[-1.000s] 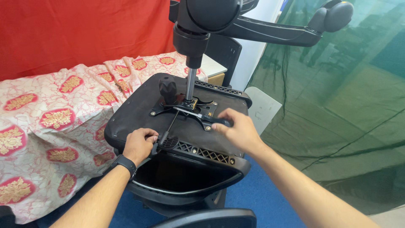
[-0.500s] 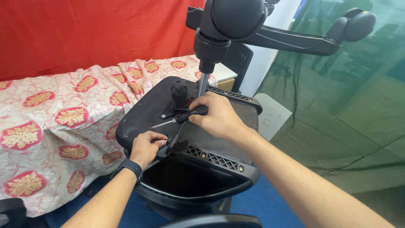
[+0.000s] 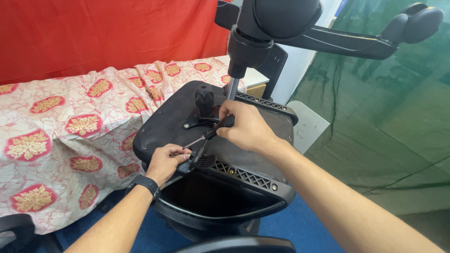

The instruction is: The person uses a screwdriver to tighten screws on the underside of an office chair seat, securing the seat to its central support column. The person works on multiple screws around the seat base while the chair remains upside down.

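Observation:
An upturned black office chair lies in front of me, the underside of its seat (image 3: 164, 124) facing up and its wheeled base (image 3: 328, 40) overhead. My right hand (image 3: 246, 129) grips the dark handle of a screwdriver (image 3: 204, 137), whose shaft slants down to the left. My left hand (image 3: 165, 161) rests on the seat's near edge, fingers pinched at the screwdriver's tip beside a black lever paddle (image 3: 202, 161). A black watch sits on my left wrist.
A bed with a white sheet patterned in red and gold (image 3: 61, 136) stands to the left under a red curtain (image 3: 93, 33). Green netting (image 3: 389, 126) hangs on the right. The floor is blue (image 3: 300, 229). Another chair's black edge (image 3: 239, 244) shows below.
My view has shifted closer and to the left. My right hand has moved from the seat's mechanism plate toward the left with the screwdriver; my left hand stays at the seat's edge.

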